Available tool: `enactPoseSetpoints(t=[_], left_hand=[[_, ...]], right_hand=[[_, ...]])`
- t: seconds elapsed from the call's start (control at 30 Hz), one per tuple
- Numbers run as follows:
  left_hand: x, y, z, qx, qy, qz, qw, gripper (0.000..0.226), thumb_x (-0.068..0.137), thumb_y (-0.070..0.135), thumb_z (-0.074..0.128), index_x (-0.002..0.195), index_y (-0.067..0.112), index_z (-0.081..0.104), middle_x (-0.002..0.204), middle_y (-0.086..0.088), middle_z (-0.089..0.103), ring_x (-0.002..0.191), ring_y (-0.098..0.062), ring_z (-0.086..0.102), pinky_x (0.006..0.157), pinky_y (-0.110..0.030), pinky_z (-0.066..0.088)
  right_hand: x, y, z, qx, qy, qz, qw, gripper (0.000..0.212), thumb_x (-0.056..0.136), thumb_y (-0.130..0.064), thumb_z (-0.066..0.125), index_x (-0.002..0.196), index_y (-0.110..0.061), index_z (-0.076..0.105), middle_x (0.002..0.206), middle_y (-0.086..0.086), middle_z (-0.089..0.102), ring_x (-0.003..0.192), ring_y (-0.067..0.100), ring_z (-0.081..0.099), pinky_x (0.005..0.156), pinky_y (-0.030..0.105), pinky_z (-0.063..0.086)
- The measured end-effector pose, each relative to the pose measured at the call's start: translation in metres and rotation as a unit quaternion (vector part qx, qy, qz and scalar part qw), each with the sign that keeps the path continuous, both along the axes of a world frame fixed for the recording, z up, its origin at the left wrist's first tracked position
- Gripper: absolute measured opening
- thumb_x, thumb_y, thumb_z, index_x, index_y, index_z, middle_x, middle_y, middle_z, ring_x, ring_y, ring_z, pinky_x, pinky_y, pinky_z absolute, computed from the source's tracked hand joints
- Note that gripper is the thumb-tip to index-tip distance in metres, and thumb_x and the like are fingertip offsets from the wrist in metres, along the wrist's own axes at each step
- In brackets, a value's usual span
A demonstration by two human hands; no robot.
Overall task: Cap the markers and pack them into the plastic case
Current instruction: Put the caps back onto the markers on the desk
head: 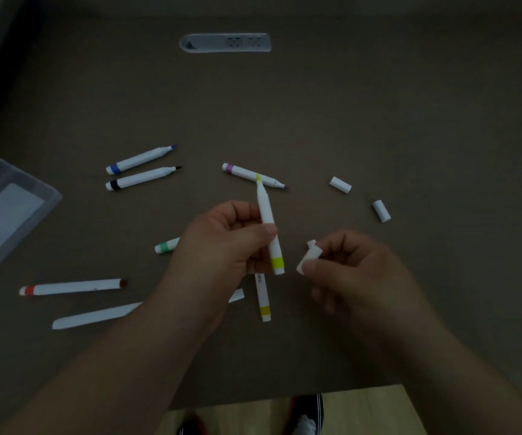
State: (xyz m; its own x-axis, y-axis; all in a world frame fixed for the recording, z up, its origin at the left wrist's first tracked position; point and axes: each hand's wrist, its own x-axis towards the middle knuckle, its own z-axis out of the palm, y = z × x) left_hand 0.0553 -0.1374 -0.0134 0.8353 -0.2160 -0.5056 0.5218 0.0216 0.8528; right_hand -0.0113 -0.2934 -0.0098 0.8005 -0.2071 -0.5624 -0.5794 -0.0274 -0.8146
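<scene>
The left hand (222, 243) gripped a slim white plastic marker with a yellow-green band (268, 221), its uncapped pointed tip aimed away from the person, above the table. The right hand (357, 271) pinched small white caps (308, 257) just beside the marker's banded end, not touching it. Under the hands lay a yellow-banded marker (264, 304) and a green-banded one (167, 246), both partly hidden. Further out on the matte brown table (379, 120) lay an uncapped purple-banded marker (251, 175), blue (141, 159) and black (143, 178) ones side by side, a capped red one (72, 287) and a flat white strip (96, 315). Two loose cylindrical caps (340, 184) (381, 211) lay to the right. The clear plastic case (8, 211) sat at the left edge, well apart. A grey oval socket panel (225, 43) was set in the far side
</scene>
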Motion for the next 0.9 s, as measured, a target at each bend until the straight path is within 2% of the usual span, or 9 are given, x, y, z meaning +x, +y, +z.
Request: enactPoseSetpoints(t=[0.07,0.13,0.23,0.33,0.5,0.63,0.7,0.8,0.9], left_hand=[[-0.002,-0.001,0.001,-0.005,-0.004,0.002,1.000,0.016,0.087,0.002,0.064,0.098,0.012,0.067,0.071,-0.002,0.070,0.070,-0.018,0.069,0.071,-0.042,0.059],[-0.002,-0.002,0.001,-0.008,-0.005,0.003,1.000,0.016,0.087,0.001,0.063,0.097,0.013,0.066,0.071,-0.002,0.070,0.069,-0.018,0.069,0.070,-0.041,0.059],[-0.002,-0.003,0.002,-0.021,-0.001,0.005,1.000,0.016,0.087,0.001,0.063,0.097,0.013,0.066,0.070,-0.001,0.071,0.068,-0.016,0.069,0.067,-0.038,0.058],[-0.003,-0.003,0.003,-0.025,-0.004,-0.001,1.000,0.015,0.087,0.002,0.062,0.097,0.013,0.066,0.070,-0.001,0.071,0.068,-0.016,0.069,0.065,-0.036,0.059],[-0.002,-0.006,0.002,-0.013,0.002,0.000,1.000,0.016,0.088,0.001,0.061,0.098,0.011,0.067,0.071,-0.002,0.070,0.069,-0.017,0.067,0.069,-0.040,0.059],[-0.003,-0.005,-0.002,0.049,-0.005,-0.039,0.998,0.020,0.086,0.004,0.064,0.094,0.022,0.070,0.076,0.002,0.072,0.071,-0.016,0.067,0.075,-0.047,0.057],[-0.007,-0.004,-0.002,0.080,-0.010,-0.071,0.994,0.022,0.087,0.006,0.065,0.091,0.027,0.070,0.077,0.007,0.073,0.066,-0.006,0.067,0.067,-0.037,0.054],[-0.013,0.001,-0.003,0.120,-0.022,-0.106,0.987,0.024,0.087,0.008,0.065,0.088,0.031,0.072,0.076,0.015,0.072,0.067,0.002,0.066,0.061,-0.020,0.049],[-0.017,0.011,0.000,0.133,-0.042,-0.114,0.984,0.033,0.086,0.008,0.066,0.080,0.039,0.076,0.085,0.021,0.072,0.080,0.003,0.067,0.072,-0.022,0.049]], right_hand=[[0.003,0.002,0.003,0.226,0.062,-0.092,0.968,0.019,0.075,-0.009,0.069,0.094,-0.013,0.068,0.075,0.006,0.068,0.050,0.011,0.055,0.043,0.023,0.040],[0.003,0.001,0.007,0.369,0.112,-0.153,0.910,0.019,0.071,-0.011,0.067,0.090,-0.011,0.068,0.072,0.007,0.065,0.048,0.008,0.051,0.039,0.017,0.038],[0.003,0.000,0.009,0.453,0.141,-0.173,0.863,0.008,0.075,-0.013,0.065,0.082,-0.010,0.068,0.070,0.005,0.063,0.046,0.005,0.050,0.036,0.013,0.037],[0.002,-0.002,0.007,0.471,0.146,-0.174,0.852,0.008,0.079,-0.015,0.065,0.081,-0.008,0.070,0.072,0.006,0.063,0.046,0.006,0.051,0.035,0.015,0.039],[0.001,-0.005,0.005,0.446,0.134,-0.161,0.870,0.013,0.080,-0.014,0.065,0.091,-0.010,0.070,0.073,0.006,0.064,0.048,0.007,0.053,0.037,0.016,0.041],[0.002,-0.006,0.004,0.316,0.073,-0.124,0.938,0.026,0.080,-0.012,0.057,0.100,-0.014,0.074,0.074,0.005,0.060,0.054,0.011,0.050,0.044,0.022,0.038],[0.004,-0.009,0.003,0.217,0.022,-0.110,0.970,0.029,0.089,-0.010,0.052,0.098,-0.018,0.078,0.077,0.005,0.058,0.058,0.012,0.050,0.049,0.026,0.039],[0.009,-0.016,0.005,0.089,-0.054,-0.096,0.990,0.026,0.092,-0.007,0.055,0.097,-0.020,0.077,0.069,0.006,0.059,0.059,0.014,0.053,0.051,0.029,0.043],[0.013,-0.024,0.008,0.006,-0.112,-0.080,0.990,0.021,0.089,-0.005,0.063,0.085,-0.023,0.072,0.066,0.006,0.063,0.057,0.017,0.056,0.052,0.031,0.044]])
